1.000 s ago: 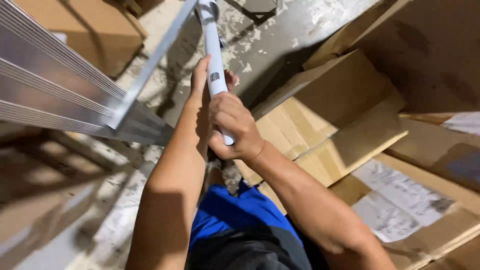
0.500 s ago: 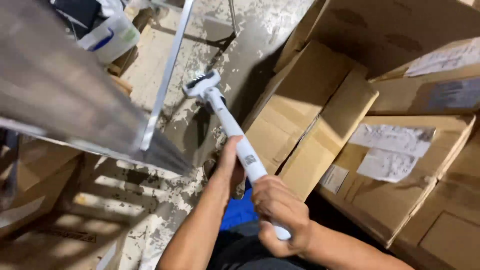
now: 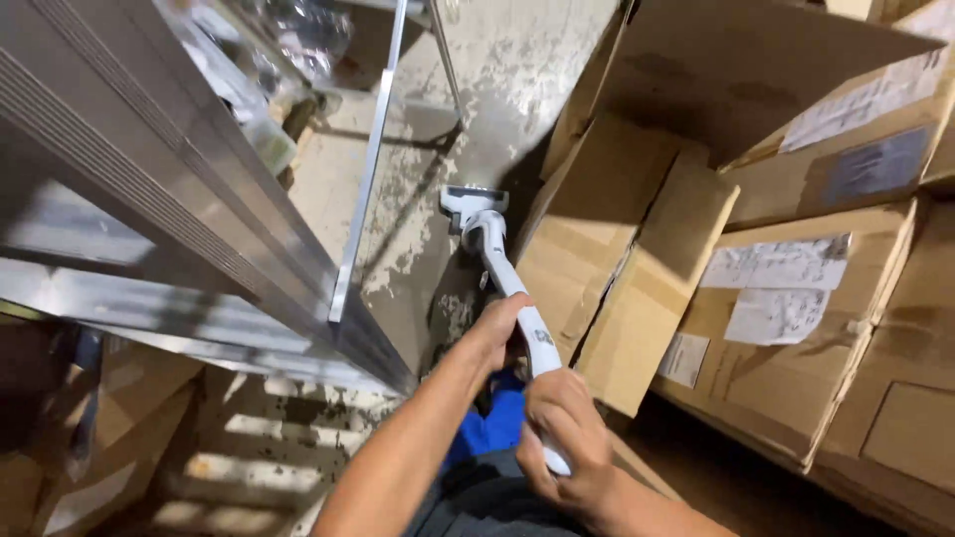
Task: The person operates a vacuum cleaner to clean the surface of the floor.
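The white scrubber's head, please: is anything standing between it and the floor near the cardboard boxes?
Nothing visible does. The scrubber's head rests on the bare floor, with the cardboard boxes just to its right. Both the left hand and right hand have the handle in their grip.

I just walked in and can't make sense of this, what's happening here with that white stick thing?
A person grips a white long-handled floor tool with both hands: the left hand higher on the shaft, the right hand around its near end. The tool's flat head reaches down to the stained concrete floor, in a narrow gap between a metal rack and stacked cardboard boxes.
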